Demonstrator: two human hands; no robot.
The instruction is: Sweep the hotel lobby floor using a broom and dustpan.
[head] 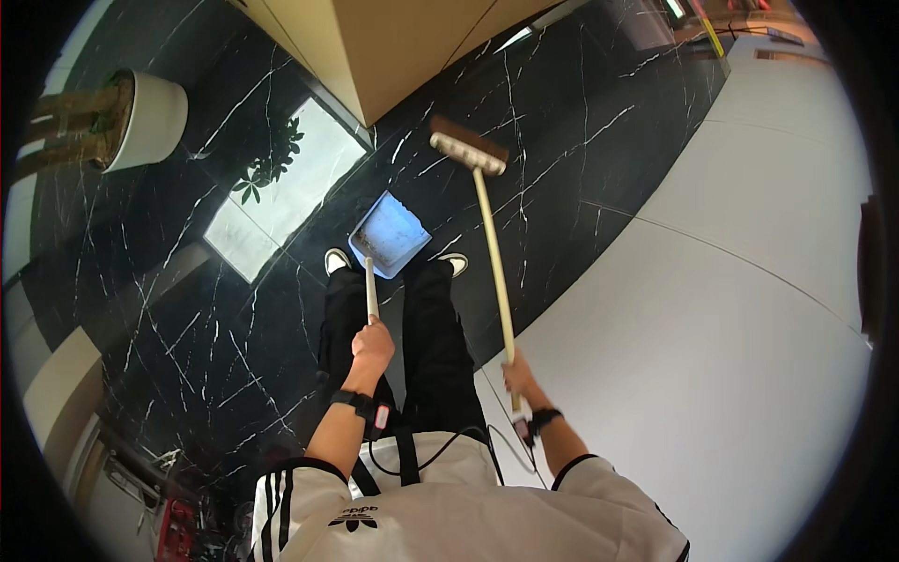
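My left hand (pixel 373 344) grips the pale handle (pixel 371 288) of a blue dustpan (pixel 393 228). The pan rests on the floor just ahead of my shoes, and dark debris lies inside it towards the handle side. In my right hand (pixel 518 376) is the long, light-coloured stick (pixel 495 256) of a push broom. Its brown-bristled head (pixel 469 144) is out in front, farther off than the dustpan and to its right; slight blur keeps me from telling whether the bristles touch the floor.
Black marble-look flooring (pixel 562 175) with white veins surrounds my feet. A beige corner block (pixel 365 63) juts in ahead. On the left stands a white planter (pixel 151 119) with thick trunks. A large white panel surface (pixel 667 372) runs along my right. Assorted items (pixel 182 527) sit at lower left.
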